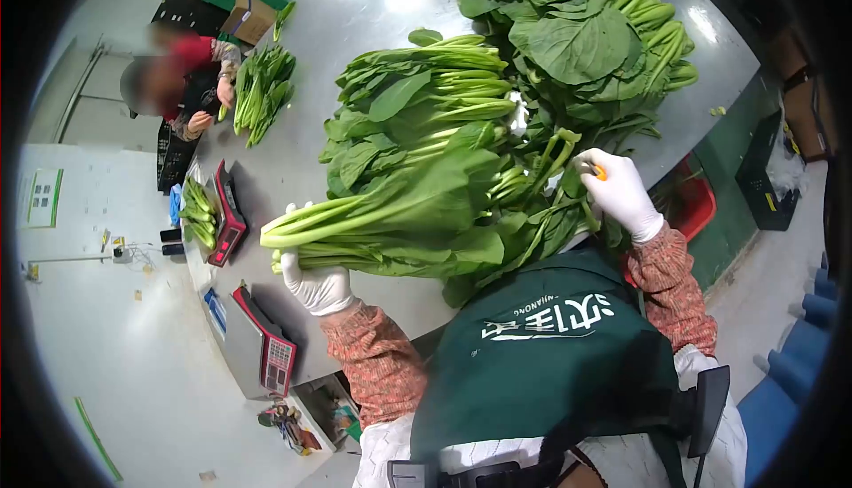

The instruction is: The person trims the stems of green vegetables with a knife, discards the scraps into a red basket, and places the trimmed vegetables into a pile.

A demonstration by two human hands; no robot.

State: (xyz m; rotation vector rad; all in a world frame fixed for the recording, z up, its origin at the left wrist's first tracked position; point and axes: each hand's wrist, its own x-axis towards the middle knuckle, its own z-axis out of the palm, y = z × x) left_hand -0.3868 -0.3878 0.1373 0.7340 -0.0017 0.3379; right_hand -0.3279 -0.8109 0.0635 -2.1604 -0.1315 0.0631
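Observation:
My left hand, in a white glove, is closed around the pale stem ends of a bunch of leafy greens. The bunch lies sideways above the table, its leaves pointing right. My right hand, also gloved in white, is closed with a small orange object showing between thumb and fingers. The rest of that object is hidden. Close beside the right hand are stems and leaves at the edge of the heap. Behind the held bunch lies a pile of greens, and a larger pile rises farther back.
Two red-edged scales stand along the table's left side, with greens on the farther one. Across the metal table, a co-worker handles another bunch. A red basin and black crate are at right.

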